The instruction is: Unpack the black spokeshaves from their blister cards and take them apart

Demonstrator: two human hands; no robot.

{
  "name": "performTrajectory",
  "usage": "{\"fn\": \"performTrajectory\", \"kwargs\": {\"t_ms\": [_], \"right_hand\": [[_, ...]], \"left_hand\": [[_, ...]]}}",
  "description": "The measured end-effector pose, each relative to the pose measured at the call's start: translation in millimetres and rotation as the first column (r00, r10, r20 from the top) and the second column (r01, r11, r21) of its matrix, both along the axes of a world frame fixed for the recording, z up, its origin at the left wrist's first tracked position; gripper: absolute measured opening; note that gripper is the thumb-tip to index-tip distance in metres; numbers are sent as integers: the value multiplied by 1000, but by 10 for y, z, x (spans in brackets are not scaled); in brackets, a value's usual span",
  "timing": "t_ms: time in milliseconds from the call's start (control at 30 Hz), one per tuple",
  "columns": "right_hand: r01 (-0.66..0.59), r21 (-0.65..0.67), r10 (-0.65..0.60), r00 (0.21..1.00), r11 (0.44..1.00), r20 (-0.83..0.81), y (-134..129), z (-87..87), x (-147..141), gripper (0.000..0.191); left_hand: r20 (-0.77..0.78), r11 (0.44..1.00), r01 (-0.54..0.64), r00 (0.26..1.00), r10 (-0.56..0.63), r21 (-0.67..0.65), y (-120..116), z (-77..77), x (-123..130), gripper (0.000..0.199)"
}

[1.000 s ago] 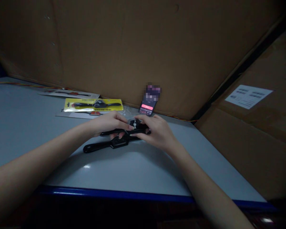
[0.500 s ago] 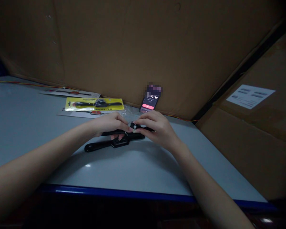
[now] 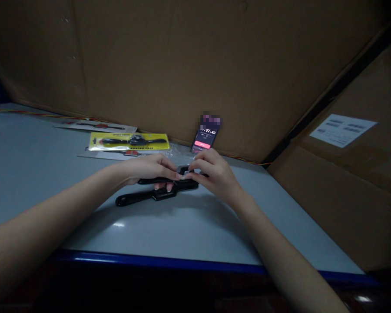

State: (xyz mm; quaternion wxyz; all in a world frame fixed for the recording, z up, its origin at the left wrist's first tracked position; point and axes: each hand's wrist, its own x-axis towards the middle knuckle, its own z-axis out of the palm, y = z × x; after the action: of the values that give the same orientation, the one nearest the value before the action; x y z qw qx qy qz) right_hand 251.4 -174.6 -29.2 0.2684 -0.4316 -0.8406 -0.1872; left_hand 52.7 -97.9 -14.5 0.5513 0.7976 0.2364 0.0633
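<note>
Left hand (image 3: 151, 169) curls closed around one handle of a black spokeshave (image 3: 161, 180), while the right hand (image 3: 215, 176) pinches its centre between fingers and thumb, just above a second spokeshave (image 3: 143, 199) lying on the pale grey tabletop (image 3: 52, 174). Farther back lie a yellow-carded spokeshave (image 3: 128, 141) and a phone (image 3: 203, 141) propped against cardboard sheeting (image 3: 182, 74) bearing a paper label (image 3: 342, 130).

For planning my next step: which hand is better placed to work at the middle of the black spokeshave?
Probably the right hand: its fingers are curled over the middle of the black spokeshave, while the left hand is around its handle.
</note>
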Motion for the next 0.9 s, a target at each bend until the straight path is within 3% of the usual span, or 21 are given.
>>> {"fn": "performTrajectory", "kwargs": {"t_ms": [167, 533, 733, 900], "right_hand": [[19, 10, -19, 1000, 1000, 8, -8, 11, -17, 23], [209, 109, -224, 963, 972, 148, -97, 40, -226, 25], [340, 62, -335, 939, 939, -73, -109, -24, -313, 33], [300, 83, -290, 951, 950, -112, -103, 21, -243, 27]], "left_hand": [[35, 999, 50, 998, -50, 10, 24, -14, -1, 20], [66, 999, -43, 997, 42, 6, 4, -28, 22, 19], [88, 998, -58, 994, 59, -4, 2, -26, 37, 20], [70, 992, -122, 990, 121, 8, -10, 4, 32, 20]]}}
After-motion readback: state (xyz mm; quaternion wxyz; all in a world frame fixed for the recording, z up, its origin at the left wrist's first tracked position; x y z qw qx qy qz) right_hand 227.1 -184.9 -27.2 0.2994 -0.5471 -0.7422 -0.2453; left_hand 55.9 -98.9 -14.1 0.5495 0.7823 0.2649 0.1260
